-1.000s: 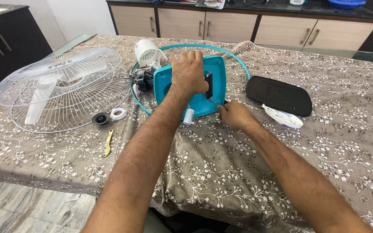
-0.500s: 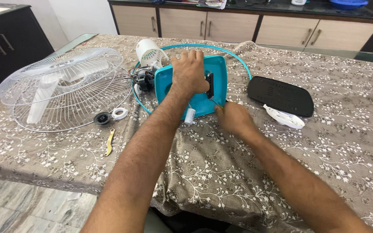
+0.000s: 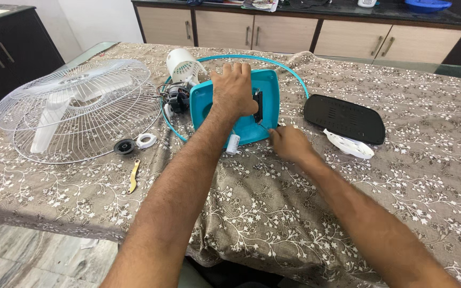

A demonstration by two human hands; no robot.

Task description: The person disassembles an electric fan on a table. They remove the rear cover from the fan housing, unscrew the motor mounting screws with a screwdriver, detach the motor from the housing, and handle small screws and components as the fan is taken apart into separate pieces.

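My left hand (image 3: 234,88) lies flat on top of a teal fan base housing (image 3: 265,109) in the middle of the table and holds it down. A black part shows in the housing beside the hand. My right hand (image 3: 288,143) is at the housing's near right corner with its fingers pinched together; a thin tool or wire may be in them, too small to tell. A small white cylinder (image 3: 232,144) lies at the housing's near edge. The fan motor (image 3: 177,98) with its white cap (image 3: 183,65) sits at the housing's left.
A white fan grille with blades (image 3: 78,106) lies at the left. Next to it are a black knob (image 3: 124,146), a white ring (image 3: 146,140) and a yellow strip (image 3: 133,176). A teal ring (image 3: 289,69) circles the housing. A black plate (image 3: 343,117) and a white piece (image 3: 350,145) lie to the right.
My right hand has shifted slightly left toward the housing's corner. My left hand stays on the housing.
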